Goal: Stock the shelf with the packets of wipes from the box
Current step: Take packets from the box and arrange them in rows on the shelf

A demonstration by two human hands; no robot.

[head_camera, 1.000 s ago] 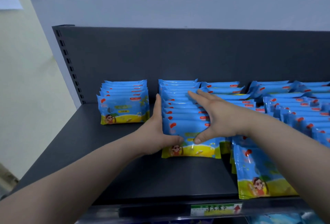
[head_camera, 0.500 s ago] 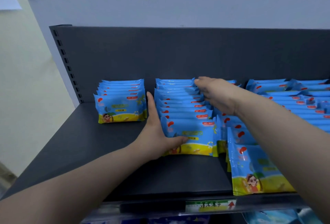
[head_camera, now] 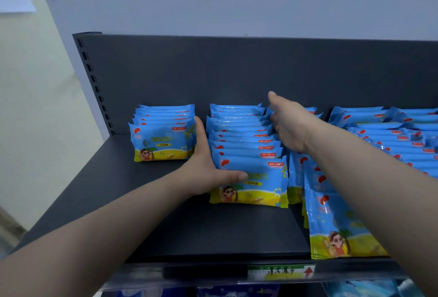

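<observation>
Dark metal shelf [head_camera: 99, 192], back panel upright, several rows of blue wipes packets standing on edge. The box isn't in view.

Middle row [head_camera: 244, 145] is the one being worked. Left hand [head_camera: 206, 166] lies flat along its left side, thumb across the front packet [head_camera: 251, 183]; fingers straight, pressing, not closed round anything. Right hand [head_camera: 288, 126] is open and empty, fingers spread at the row's back right corner.

Changed: a second ago both hands pinched the front packet; since then the right has travelled to the rear. I read this as squaring the row, not adding stock. Short left row [head_camera: 163, 133] untouched throughout.
</observation>
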